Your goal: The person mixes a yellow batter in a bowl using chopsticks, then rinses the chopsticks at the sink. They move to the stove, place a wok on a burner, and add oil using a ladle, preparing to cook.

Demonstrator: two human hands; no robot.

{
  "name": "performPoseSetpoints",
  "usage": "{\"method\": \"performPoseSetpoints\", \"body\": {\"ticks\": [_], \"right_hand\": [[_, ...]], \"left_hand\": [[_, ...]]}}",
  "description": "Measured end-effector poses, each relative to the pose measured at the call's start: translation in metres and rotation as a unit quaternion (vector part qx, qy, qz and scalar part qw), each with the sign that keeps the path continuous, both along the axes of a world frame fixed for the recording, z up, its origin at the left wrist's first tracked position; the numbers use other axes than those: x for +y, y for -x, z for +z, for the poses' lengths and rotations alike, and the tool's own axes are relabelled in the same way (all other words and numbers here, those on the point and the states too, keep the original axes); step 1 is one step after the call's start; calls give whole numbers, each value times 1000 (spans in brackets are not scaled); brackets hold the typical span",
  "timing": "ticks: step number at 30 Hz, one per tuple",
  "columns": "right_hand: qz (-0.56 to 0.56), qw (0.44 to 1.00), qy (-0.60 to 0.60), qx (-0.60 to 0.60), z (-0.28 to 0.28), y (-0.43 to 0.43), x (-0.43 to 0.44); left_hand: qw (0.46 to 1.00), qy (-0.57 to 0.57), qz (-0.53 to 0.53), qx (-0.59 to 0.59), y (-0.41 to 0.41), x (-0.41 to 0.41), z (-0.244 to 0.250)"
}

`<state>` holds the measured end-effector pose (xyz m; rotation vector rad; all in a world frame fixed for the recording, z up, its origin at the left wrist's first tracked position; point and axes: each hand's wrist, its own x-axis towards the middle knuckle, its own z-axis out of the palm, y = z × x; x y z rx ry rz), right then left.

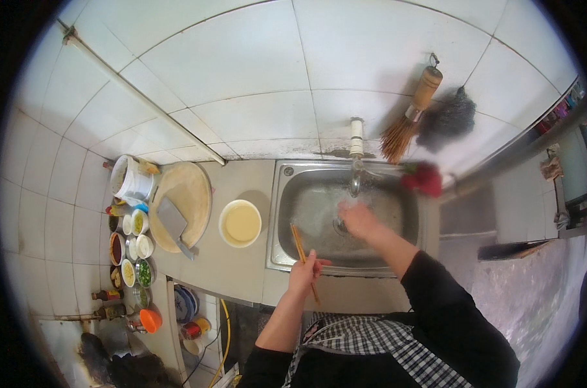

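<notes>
A pair of wooden chopsticks [298, 242] is held in my left hand [304, 275] at the front rim of the stainless steel sink [312, 194], their upper ends over the basin. My right hand [359, 220] is under the metal tap [355, 182], with water splashing around it; it is blurred, and whether its fingers are apart or closed does not show. On the counter left of the sink stands a white bowl [240, 223] of pale yellow liquid. Farther left, a cleaver [172, 218] lies on a round wooden chopping board [196, 184].
Small bowls of chopped ingredients [144, 273], an orange bowl [150, 321] and bottles [110, 295] line the far left. A white bucket [126, 177] stands behind the board. A whisk brush [414, 114] and a dark scouring pad [448, 119] hang on the tiled wall.
</notes>
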<state>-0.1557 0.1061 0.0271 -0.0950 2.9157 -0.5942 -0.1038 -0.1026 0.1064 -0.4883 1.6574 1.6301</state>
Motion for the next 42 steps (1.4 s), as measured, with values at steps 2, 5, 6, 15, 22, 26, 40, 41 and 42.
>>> {"method": "performPoseSetpoints", "body": {"ticks": [2, 5, 6, 15, 22, 26, 40, 41, 42], "right_hand": [[78, 993, -82, 10, -18, -1, 5], [78, 996, -21, -42, -1, -2, 3], [-1, 997, 44, -65, -2, -2, 3], [-471, 439, 752, -137, -19, 26, 16], [-425, 287, 833, -205, -24, 23, 19], [-495, 226, 825, -154, -18, 25, 12], [-298, 933, 196, -48, -8, 0, -18], [-259, 946, 181, -66, -8, 1, -10], [-289, 935, 202, -34, -10, 1, -8]], "left_hand": [[1000, 5, -10, -1, 3, 2, 0], [1000, -2, 15, -13, 1, -5, -23], [1000, -14, 23, -11, 2, -4, -24], [981, -162, 89, -59, 24, 20, -22], [948, -243, 168, -121, 41, 47, -31], [930, -285, 174, -153, 50, 61, -45], [953, -190, 214, -95, 69, 131, -97], [953, -184, 223, -94, 69, 135, -91], [948, -196, 226, -107, 68, 137, -92]]}}
